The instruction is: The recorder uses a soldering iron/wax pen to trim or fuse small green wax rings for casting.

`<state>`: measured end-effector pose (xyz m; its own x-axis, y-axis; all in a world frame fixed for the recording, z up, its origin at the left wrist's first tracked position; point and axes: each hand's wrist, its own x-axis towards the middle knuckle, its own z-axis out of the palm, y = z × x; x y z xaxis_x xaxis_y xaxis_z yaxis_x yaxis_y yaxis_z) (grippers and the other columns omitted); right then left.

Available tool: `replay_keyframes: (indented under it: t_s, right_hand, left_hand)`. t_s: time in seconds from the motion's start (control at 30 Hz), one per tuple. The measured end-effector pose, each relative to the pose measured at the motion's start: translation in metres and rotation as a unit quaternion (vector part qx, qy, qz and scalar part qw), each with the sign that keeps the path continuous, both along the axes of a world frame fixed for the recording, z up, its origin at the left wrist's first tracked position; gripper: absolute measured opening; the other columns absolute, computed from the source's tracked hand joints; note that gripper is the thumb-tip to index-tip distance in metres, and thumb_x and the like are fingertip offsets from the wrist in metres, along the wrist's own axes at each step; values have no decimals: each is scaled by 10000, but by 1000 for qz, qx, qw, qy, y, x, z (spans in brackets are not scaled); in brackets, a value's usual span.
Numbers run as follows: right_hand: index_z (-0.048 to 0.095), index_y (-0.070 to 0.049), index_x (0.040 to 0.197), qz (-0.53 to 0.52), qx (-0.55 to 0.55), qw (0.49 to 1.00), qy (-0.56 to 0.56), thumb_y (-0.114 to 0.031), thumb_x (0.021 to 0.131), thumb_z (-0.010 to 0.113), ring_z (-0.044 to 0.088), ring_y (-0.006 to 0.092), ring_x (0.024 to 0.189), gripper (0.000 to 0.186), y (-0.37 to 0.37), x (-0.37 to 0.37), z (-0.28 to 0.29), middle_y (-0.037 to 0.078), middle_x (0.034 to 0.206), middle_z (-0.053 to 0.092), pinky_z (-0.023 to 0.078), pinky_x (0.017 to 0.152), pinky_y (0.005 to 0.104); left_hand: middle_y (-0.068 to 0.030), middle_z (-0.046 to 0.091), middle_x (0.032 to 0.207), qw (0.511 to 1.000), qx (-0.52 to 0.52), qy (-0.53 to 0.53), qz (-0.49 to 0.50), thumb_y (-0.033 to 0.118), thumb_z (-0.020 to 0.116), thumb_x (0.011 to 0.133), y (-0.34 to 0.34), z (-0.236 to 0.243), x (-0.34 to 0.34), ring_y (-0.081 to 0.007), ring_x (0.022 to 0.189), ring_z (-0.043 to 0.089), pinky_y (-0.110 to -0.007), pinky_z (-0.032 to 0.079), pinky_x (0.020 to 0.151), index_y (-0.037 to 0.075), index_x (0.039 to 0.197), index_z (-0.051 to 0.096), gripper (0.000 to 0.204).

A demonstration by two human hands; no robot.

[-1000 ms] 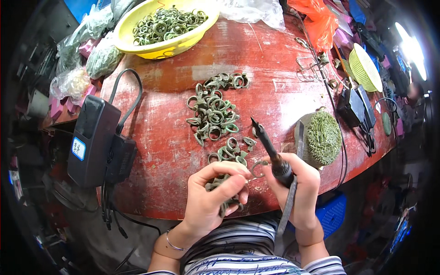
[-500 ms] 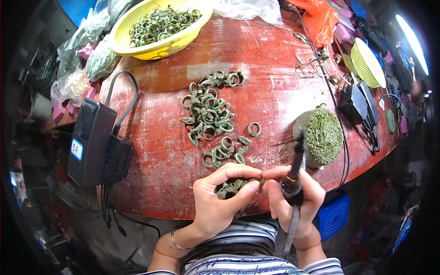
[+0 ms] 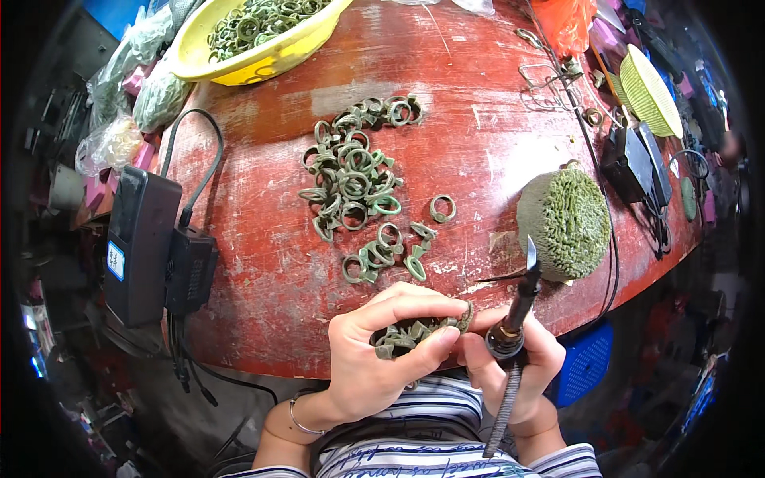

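Note:
My left hand is curled round several dull green rings, pinching one upright between thumb and forefinger. My right hand grips a dark pen-like tool with a pointed metal tip and a ridged grey cord, its fingertips close beside that pinched ring. Whether they touch it I cannot tell. Beyond both hands, a loose pile of green rings lies on the red worn table. A round block with a rough, bristly green face stands right of the tool tip.
A yellow basin of rings is at back left, near plastic bags. Black adapters with cables flank the left edge; others sit right, below a pale basket. An orange bag lies behind. A blue basket is below.
My right hand has brought its fingertips in toward my left hand and turned the tool more upright. My left hand has turned slightly. The whole view has shifted a little.

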<state>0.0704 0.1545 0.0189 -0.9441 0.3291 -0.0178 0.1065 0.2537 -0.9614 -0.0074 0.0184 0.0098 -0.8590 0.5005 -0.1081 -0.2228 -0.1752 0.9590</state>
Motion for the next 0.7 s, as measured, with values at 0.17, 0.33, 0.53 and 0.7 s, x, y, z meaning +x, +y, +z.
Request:
replay_keyframes:
  t_s: [0.17, 0.33, 0.53, 0.7]
  right_hand:
    - [593, 14, 943, -31, -82, 995, -44, -7, 741, 690, 611, 116, 678, 225, 2, 0, 6, 91, 804, 641, 484, 602, 232]
    - [583, 12, 989, 4, -60, 997, -41, -1, 733, 693, 605, 114, 662, 279, 7, 6, 4, 95, 789, 634, 479, 588, 228]
    - [580, -4, 987, 26, 214, 976, 2, -271, 732, 714, 582, 177, 503, 393, 17, 29, -8, 87, 684, 609, 450, 468, 248]
    - [583, -32, 881, 29, 268, 963, 7, -336, 732, 706, 541, 177, 443, 360, 15, 41, -17, 40, 611, 567, 413, 423, 256]
  left_hand:
    - [-92, 623, 897, 994, -54, 87, -34, -10, 676, 720, -5, 0, -2, -145, 817, 588, -246, 472, 712, 22, 1015, 657, 298]
    - [-104, 629, 865, 984, -89, 153, 18, -8, 708, 688, -5, -2, 1, -157, 787, 607, -258, 486, 695, 21, 937, 670, 254]
    - [-111, 639, 846, 978, -98, 157, 92, -15, 731, 661, -6, -8, 6, -178, 774, 623, -276, 499, 695, 12, 876, 648, 232]
    - [-122, 639, 843, 977, -80, 168, 100, -18, 736, 656, -7, -10, 6, -182, 771, 622, -277, 501, 692, 4, 872, 640, 238]
